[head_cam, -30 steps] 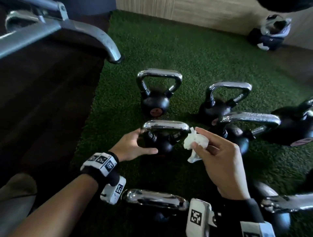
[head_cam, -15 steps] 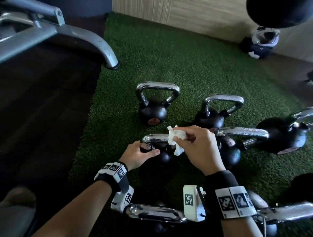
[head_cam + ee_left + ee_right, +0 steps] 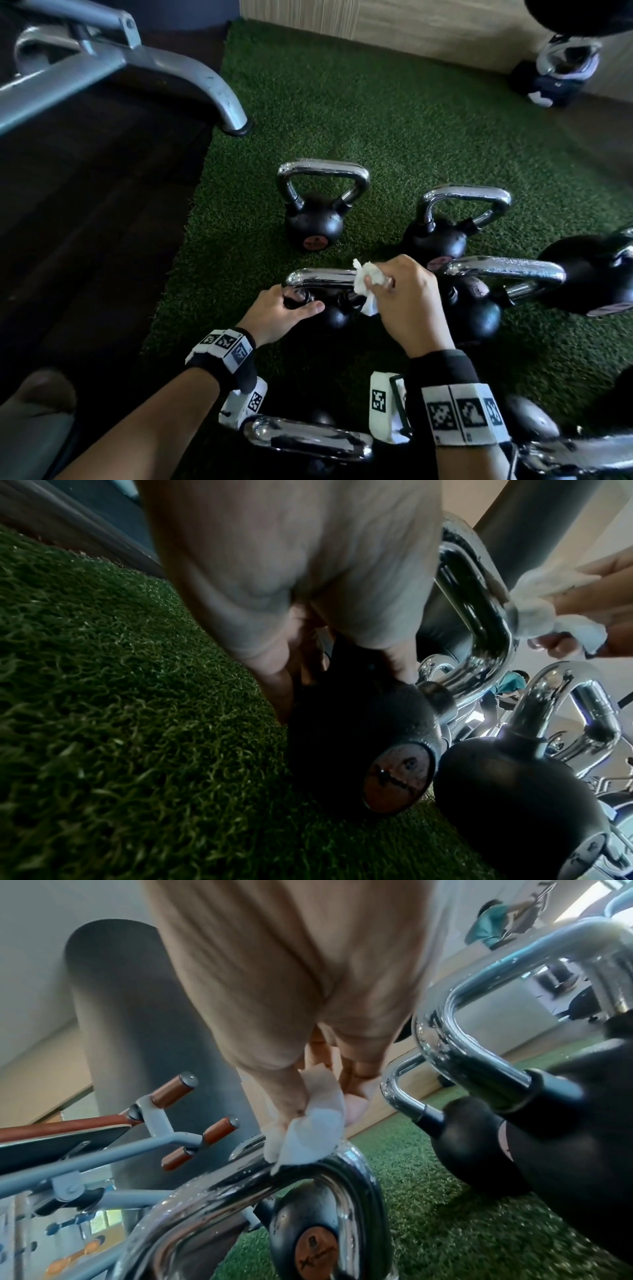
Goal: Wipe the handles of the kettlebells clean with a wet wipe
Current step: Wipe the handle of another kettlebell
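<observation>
A small black kettlebell with a chrome handle stands on the green turf just ahead of me. My left hand grips its left side where the handle meets the ball, also seen in the left wrist view. My right hand pinches a crumpled white wet wipe and presses it on the right end of that handle; the right wrist view shows the wipe lying on the chrome bar.
Several more chrome-handled kettlebells stand around: one behind, two to the right, others at the near edge. A grey bench frame stands at the left on dark flooring. A bag lies by the far wall.
My right hand has brought the wipe from beside the handle's right end onto the top of the handle. The left hand has kept its hold on the kettlebell.
</observation>
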{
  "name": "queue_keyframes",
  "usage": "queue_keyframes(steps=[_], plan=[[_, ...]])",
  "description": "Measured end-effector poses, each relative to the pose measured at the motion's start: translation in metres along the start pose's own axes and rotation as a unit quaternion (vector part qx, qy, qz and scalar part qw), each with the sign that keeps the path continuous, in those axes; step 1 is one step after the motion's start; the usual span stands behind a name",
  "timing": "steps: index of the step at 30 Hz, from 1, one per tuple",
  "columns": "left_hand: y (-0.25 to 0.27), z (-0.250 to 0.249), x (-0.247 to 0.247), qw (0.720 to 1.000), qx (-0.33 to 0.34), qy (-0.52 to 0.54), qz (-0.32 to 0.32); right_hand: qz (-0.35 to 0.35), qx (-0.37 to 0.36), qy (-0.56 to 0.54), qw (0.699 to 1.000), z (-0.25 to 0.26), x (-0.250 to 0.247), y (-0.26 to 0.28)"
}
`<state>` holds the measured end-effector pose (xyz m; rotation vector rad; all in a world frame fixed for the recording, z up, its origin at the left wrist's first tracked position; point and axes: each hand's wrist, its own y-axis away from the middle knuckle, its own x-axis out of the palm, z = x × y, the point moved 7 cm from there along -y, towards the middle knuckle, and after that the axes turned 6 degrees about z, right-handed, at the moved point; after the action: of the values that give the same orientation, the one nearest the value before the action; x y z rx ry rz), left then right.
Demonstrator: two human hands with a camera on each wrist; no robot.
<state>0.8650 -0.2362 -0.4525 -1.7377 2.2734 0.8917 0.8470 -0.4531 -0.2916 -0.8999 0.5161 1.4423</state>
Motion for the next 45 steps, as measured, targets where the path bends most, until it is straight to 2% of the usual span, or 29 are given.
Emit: queue_keyframes(steps=[5, 8, 11, 14, 17, 19, 21, 23, 25, 28, 30, 31, 34, 37, 41, 45], plan=[[0.001, -0.001, 0.002, 1.0, 0.002, -0.022, 0.009, 0.049, -0.019, -0.002, 0.999, 0.014, 0.008, -0.002], [0.004, -0.003, 0.002, 1.0, -0.001, -0.022, 0.008, 0.009, 0.035, -0.001, 0.999, -0.017, 0.003, 0.002], [0.004, 0.001, 0.0, 1.0, -0.01, -0.015, 0.009, 0.028, 0.106, -0.026, 0.994, -0.046, 0.011, 0.007], [0.004, 0.002, -0.001, 1.0, -0.017, -0.015, 0.016, 0.028, 0.13, -0.07, 0.989, -0.051, 0.013, 0.012], [0.003, 0.001, -0.001, 0.999, -0.026, -0.013, 0.017, 0.039, 0.193, -0.155, 0.968, -0.074, 0.03, 0.013], [0.002, 0.004, -0.001, 0.999, -0.033, -0.011, 0.014, 0.075, 0.237, -0.211, 0.946, -0.093, 0.054, 0.015], [0.001, 0.006, 0.0, 1.0, -0.023, -0.011, 0.014, 0.106, 0.253, -0.228, 0.934, -0.1, 0.071, 0.016], [0.006, -0.002, -0.002, 1.0, -0.01, -0.015, 0.012, 0.106, 0.256, -0.246, 0.929, -0.107, 0.075, 0.017], [0.013, -0.014, -0.004, 0.998, -0.019, -0.042, 0.034, 0.106, 0.261, -0.269, 0.921, -0.111, 0.071, 0.021], [0.027, -0.018, -0.007, 0.973, -0.11, -0.147, 0.144, 0.088, 0.269, -0.258, 0.924, -0.115, 0.052, 0.032], [0.043, -0.022, -0.009, 0.961, -0.152, -0.093, 0.212, 0.076, 0.255, -0.28, 0.922, -0.105, 0.036, 0.038], [0.05, -0.029, -0.012, 0.963, -0.149, -0.046, 0.222, 0.074, 0.233, -0.297, 0.923, -0.094, 0.028, 0.039], [0.066, -0.067, -0.026, 0.973, -0.076, 0.097, 0.194, 0.076, 0.142, -0.331, 0.93, -0.054, 0.005, 0.036], [0.079, -0.108, -0.034, 0.964, -0.019, 0.204, 0.168, 0.065, 0.076, -0.334, 0.937, -0.019, -0.008, 0.025], [0.087, -0.135, -0.031, 0.943, 0.012, 0.289, 0.165, 0.073, -0.008, -0.306, 0.949, 0.021, -0.015, 0.014], [0.087, -0.141, -0.023, 0.929, 0.034, 0.327, 0.167, 0.06, -0.028, -0.271, 0.96, 0.036, -0.015, 0.005]])
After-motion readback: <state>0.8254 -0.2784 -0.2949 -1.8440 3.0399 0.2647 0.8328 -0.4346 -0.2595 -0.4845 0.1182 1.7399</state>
